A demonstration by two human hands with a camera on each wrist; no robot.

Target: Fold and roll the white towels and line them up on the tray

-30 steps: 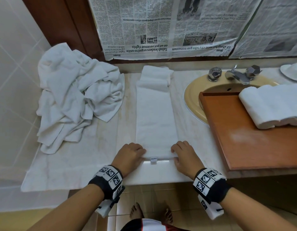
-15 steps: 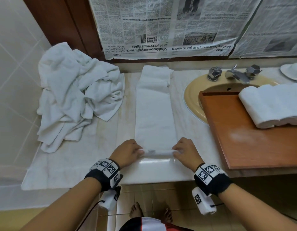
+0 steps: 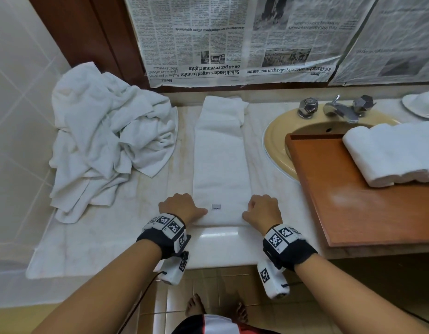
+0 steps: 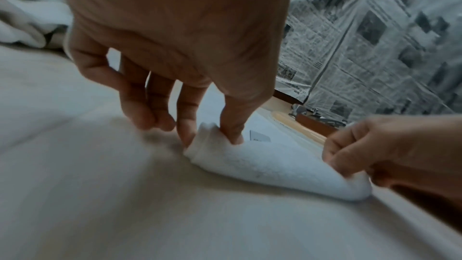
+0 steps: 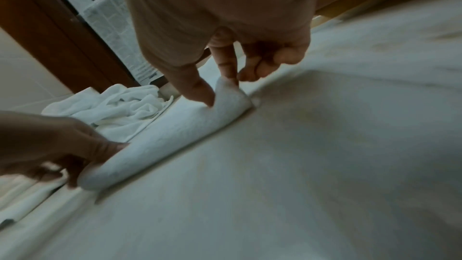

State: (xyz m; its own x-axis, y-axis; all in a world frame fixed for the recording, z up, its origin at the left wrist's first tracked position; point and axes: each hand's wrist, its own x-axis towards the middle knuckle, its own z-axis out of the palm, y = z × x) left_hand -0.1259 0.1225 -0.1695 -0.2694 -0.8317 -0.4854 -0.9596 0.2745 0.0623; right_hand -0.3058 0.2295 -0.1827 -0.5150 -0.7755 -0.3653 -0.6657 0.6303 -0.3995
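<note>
The folded towel (image 3: 220, 165) lies as a long strip on the counter (image 3: 268, 184), its long axis running from lower centre of the frame up toward the wall. The left hand (image 3: 182, 207) and right hand (image 3: 262, 209) each pinch one end of the started roll (image 4: 275, 167) at the near edge. Rolling must travel away, upward. The tray (image 3: 353, 201) sits right.

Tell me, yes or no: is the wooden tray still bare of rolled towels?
No, rolled white towels already lie on the wooden tray over the sink.
</note>
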